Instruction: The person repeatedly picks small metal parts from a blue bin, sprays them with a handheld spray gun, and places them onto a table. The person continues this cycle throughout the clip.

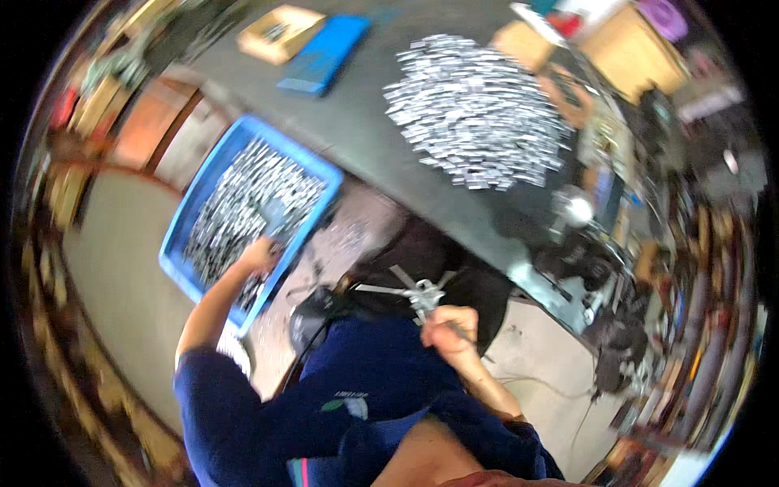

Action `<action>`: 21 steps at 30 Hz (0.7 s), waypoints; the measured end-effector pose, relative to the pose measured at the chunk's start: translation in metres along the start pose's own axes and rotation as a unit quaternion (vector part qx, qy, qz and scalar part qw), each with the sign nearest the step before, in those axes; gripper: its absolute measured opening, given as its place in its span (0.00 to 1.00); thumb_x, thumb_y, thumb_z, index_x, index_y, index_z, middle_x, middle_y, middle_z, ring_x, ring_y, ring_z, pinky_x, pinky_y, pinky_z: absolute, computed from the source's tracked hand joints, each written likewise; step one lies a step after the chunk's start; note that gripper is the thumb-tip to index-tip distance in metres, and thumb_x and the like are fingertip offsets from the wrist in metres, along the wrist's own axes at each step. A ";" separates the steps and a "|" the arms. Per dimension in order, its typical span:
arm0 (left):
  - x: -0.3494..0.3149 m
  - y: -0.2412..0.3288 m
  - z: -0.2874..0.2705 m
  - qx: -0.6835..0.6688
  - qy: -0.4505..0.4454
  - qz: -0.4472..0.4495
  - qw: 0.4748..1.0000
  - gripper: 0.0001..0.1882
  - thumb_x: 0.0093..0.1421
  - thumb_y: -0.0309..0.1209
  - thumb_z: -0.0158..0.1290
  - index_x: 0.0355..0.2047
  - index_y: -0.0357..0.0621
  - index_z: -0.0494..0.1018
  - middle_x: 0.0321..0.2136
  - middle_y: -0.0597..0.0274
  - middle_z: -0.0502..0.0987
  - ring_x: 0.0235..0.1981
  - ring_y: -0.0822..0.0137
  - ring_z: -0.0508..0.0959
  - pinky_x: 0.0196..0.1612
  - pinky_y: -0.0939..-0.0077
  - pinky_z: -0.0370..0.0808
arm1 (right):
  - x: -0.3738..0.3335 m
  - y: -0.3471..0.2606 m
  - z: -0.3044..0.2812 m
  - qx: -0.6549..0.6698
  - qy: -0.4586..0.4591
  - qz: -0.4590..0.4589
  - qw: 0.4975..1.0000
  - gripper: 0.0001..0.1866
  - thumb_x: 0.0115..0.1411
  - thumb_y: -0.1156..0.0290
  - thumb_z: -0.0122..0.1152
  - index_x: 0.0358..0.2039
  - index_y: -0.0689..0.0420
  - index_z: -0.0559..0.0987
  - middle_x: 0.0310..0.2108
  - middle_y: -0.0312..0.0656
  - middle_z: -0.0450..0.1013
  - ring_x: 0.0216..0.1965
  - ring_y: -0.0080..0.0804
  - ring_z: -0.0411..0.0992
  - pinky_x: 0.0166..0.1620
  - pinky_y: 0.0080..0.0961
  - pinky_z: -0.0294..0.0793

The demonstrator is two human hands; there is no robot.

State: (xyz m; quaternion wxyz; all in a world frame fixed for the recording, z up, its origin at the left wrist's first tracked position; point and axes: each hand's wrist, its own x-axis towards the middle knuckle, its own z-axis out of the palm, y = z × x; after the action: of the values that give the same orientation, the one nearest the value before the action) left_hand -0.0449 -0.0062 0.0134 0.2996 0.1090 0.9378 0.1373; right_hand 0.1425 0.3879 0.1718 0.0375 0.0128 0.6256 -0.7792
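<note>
My left hand (260,255) reaches into a blue plastic bin (173,231) at the left, by its near right wall. Small silvery metal pieces (247,195) fill much of the bin. The fingers of this hand are blurred and partly hidden against the pieces, so what they hold does not show. In front of my body, my right hand (452,329) is closed around a silvery metal thing with several thin prongs (423,295). The prongs stick out past the fingers, toward the left and away from me. Motion blur hides its exact kind.
A large heap of flat silvery pieces (479,114) lies on the dark table (373,154). Toward the back are a shallow wooden box (280,34) and a flat blue piece (326,53). A lamp-like shiny round object (573,208) and clutter line the right side.
</note>
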 end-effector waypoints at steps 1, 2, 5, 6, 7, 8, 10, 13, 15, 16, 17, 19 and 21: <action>0.001 -0.016 0.009 -0.002 0.002 0.000 1.000 0.16 0.53 0.39 0.48 0.39 0.45 0.73 0.34 0.44 0.74 0.36 0.47 0.75 0.39 0.57 0.72 | 0.000 0.004 -0.001 -0.013 -0.005 0.011 1.000 0.15 0.49 0.67 0.58 0.13 0.60 0.66 0.13 0.39 0.66 0.15 0.24 0.66 0.18 0.21 0.63; -0.001 -0.024 0.016 -0.007 0.028 0.047 0.998 0.16 0.53 0.39 0.49 0.40 0.45 0.73 0.35 0.45 0.74 0.38 0.46 0.74 0.41 0.57 0.72 | 0.001 0.006 -0.004 -0.030 -0.004 0.025 0.999 0.14 0.49 0.68 0.57 0.13 0.60 0.67 0.13 0.39 0.66 0.14 0.23 0.65 0.18 0.20 0.62; -0.002 -0.055 0.042 0.038 0.126 0.067 0.989 0.12 0.48 0.31 0.50 0.35 0.45 0.73 0.31 0.46 0.74 0.34 0.46 0.74 0.38 0.55 0.71 | 0.005 0.002 -0.006 0.005 -0.028 0.037 0.999 0.13 0.48 0.73 0.54 0.11 0.59 0.65 0.12 0.36 0.65 0.14 0.18 0.62 0.18 0.18 0.58; 0.005 -0.051 0.041 0.063 0.125 0.068 0.988 0.10 0.47 0.31 0.51 0.31 0.45 0.74 0.26 0.49 0.75 0.31 0.48 0.76 0.35 0.57 0.72 | -0.001 0.006 -0.008 0.050 -0.007 0.041 0.998 0.13 0.48 0.75 0.53 0.10 0.58 0.64 0.11 0.34 0.65 0.14 0.17 0.61 0.18 0.18 0.57; 0.003 -0.024 0.026 0.058 0.114 0.071 0.989 0.09 0.46 0.31 0.52 0.29 0.45 0.74 0.24 0.51 0.76 0.29 0.50 0.77 0.33 0.59 0.73 | 0.000 -0.013 -0.009 0.023 -0.002 0.047 0.999 0.13 0.47 0.77 0.50 0.09 0.57 0.62 0.10 0.32 0.62 0.14 0.15 0.60 0.17 0.17 0.56; -0.004 0.003 0.012 0.055 0.103 0.069 0.991 0.08 0.45 0.31 0.52 0.27 0.45 0.75 0.22 0.53 0.76 0.27 0.51 0.77 0.32 0.60 0.74 | -0.005 -0.010 -0.012 0.034 0.017 0.046 0.998 0.13 0.47 0.79 0.48 0.09 0.56 0.61 0.10 0.31 0.61 0.14 0.14 0.59 0.17 0.16 0.55; -0.013 0.011 0.006 0.058 0.136 0.073 0.986 0.06 0.43 0.31 0.53 0.22 0.44 0.74 0.18 0.56 0.76 0.24 0.54 0.78 0.29 0.63 0.74 | -0.004 -0.017 -0.012 0.012 0.012 0.033 0.999 0.13 0.46 0.79 0.47 0.09 0.56 0.60 0.10 0.30 0.60 0.14 0.13 0.58 0.16 0.16 0.54; -0.015 0.004 0.007 0.032 0.156 0.053 0.986 0.03 0.42 0.27 0.51 0.19 0.43 0.72 0.17 0.54 0.75 0.23 0.53 0.77 0.27 0.64 0.73 | -0.005 -0.011 -0.009 0.051 0.016 0.024 0.998 0.14 0.47 0.80 0.49 0.10 0.55 0.59 0.10 0.25 0.53 0.15 0.10 0.52 0.17 0.16 0.49; -0.014 -0.001 0.008 0.062 0.168 0.072 0.981 0.03 0.41 0.26 0.50 0.19 0.42 0.72 0.17 0.52 0.75 0.23 0.51 0.76 0.26 0.63 0.72 | -0.002 -0.010 -0.013 0.010 0.008 0.028 1.000 0.11 0.45 0.79 0.49 0.09 0.57 0.63 0.10 0.28 0.59 0.15 0.12 0.57 0.17 0.16 0.54; -0.015 -0.016 0.012 0.085 0.175 0.086 0.977 0.03 0.41 0.26 0.50 0.19 0.42 0.71 0.18 0.51 0.74 0.23 0.50 0.76 0.26 0.61 0.71 | 0.001 -0.006 -0.013 -0.003 -0.009 0.032 0.999 0.10 0.44 0.79 0.49 0.09 0.58 0.65 0.10 0.30 0.62 0.15 0.13 0.59 0.17 0.16 0.56; -0.014 -0.027 0.016 0.073 0.220 0.125 0.965 0.04 0.41 0.27 0.50 0.20 0.41 0.71 0.18 0.48 0.74 0.22 0.49 0.75 0.25 0.58 0.70 | 0.001 0.006 -0.016 -0.001 -0.014 0.033 0.999 0.08 0.44 0.76 0.51 0.11 0.58 0.69 0.11 0.30 0.64 0.16 0.14 0.60 0.18 0.16 0.57; -0.006 -0.049 0.002 0.074 0.184 0.065 0.978 0.08 0.41 0.30 0.51 0.15 0.37 0.72 0.13 0.49 0.72 0.18 0.55 0.75 0.20 0.65 0.70 | 0.004 -0.019 -0.011 -0.044 -0.016 0.009 0.999 0.10 0.45 0.70 0.54 0.11 0.58 0.70 0.12 0.31 0.66 0.18 0.14 0.62 0.19 0.16 0.58; -0.013 0.002 -0.048 -0.262 0.129 -0.024 0.956 0.10 0.43 0.31 0.54 0.21 0.36 0.75 0.12 0.62 0.71 0.16 0.74 0.72 0.19 0.79 0.67 | 0.000 -0.012 -0.015 -0.034 -0.012 0.032 0.999 0.13 0.45 0.69 0.57 0.11 0.60 0.69 0.13 0.32 0.66 0.17 0.16 0.63 0.20 0.16 0.59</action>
State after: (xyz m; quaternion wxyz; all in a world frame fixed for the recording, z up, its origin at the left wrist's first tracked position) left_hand -0.0622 -0.0173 0.0587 0.1972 -0.0148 0.9022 0.3833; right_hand 0.1413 0.4046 0.1803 0.0707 0.0225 0.6503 -0.7560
